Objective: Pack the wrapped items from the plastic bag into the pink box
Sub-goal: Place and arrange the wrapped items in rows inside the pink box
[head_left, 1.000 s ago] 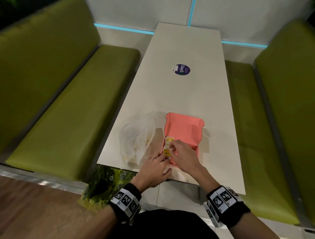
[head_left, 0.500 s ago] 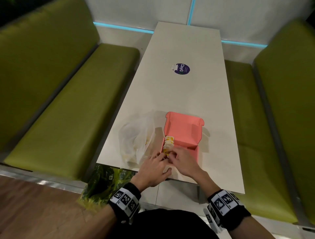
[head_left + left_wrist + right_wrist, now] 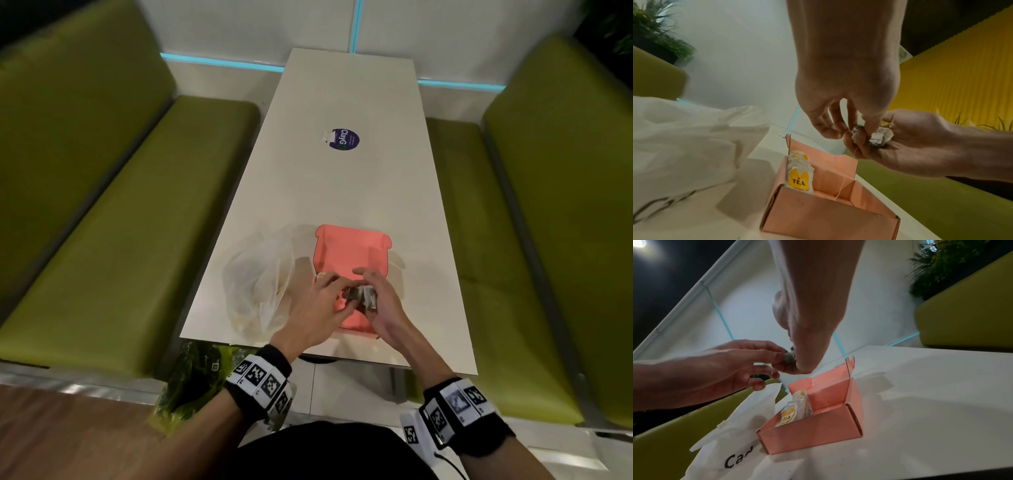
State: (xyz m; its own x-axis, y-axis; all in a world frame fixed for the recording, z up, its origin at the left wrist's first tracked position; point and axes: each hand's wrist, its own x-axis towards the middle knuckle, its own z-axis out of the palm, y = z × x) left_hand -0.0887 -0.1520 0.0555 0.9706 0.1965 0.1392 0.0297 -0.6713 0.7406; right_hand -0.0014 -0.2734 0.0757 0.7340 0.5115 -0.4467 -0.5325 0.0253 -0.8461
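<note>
Above the open pink cardboard box [image 3: 349, 253], left hand [image 3: 318, 305] and right hand [image 3: 380, 301] both pinch a crumpled white tea bag [image 3: 363, 296]; translucent plastic bag [image 3: 257, 287] at nine o'clock.

We see the box [image 3: 349, 250] on the worktop [image 3: 342, 185] near its front edge, lid standing open at its 12 o'clock side. The bag [image 3: 257, 284] lies at the box's 9 o'clock, just beside it. Inside the box, the tea packets [image 3: 798, 175] stand in a row along its 9 o'clock wall. Our left hand [image 3: 315, 308] and right hand [image 3: 380, 301] meet above the box, a crumpled tea bag [image 3: 363, 296] between them. A sticker [image 3: 345, 139] lies well apart at 12 o'clock. Benches [image 3: 113, 222] flank the worktop at 9 and 3 o'clock.
</note>
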